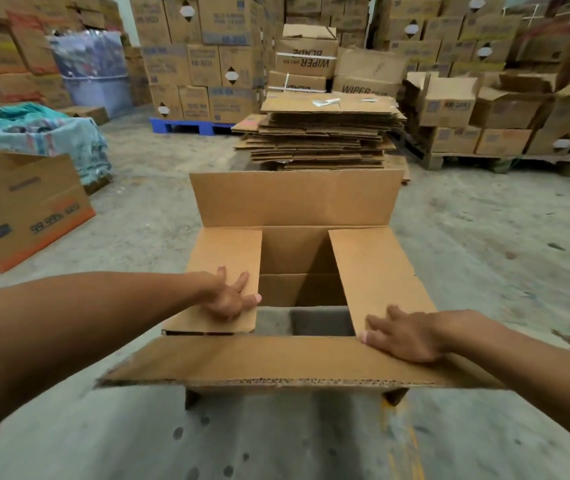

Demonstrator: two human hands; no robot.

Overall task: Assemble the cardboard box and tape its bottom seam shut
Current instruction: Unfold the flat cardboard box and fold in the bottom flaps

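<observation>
A brown cardboard box (294, 202) stands on the concrete floor in front of me, squared up, with the floor showing through its middle. Its far long flap stands upright and its near long flap (259, 362) lies outward toward me. Both short flaps are folded inward. My left hand (229, 294) lies flat with spread fingers on the left short flap (221, 271). My right hand (404, 336) presses flat on the near corner of the right short flap (377, 271). No tape is in view.
A stack of flattened cartons (321, 136) lies just behind the box. An open printed carton (20, 206) sits at left, with a cloth-filled sack (51, 136) behind it. Stacked boxes on a blue pallet (186, 126) and a wooden pallet (498, 161) line the back.
</observation>
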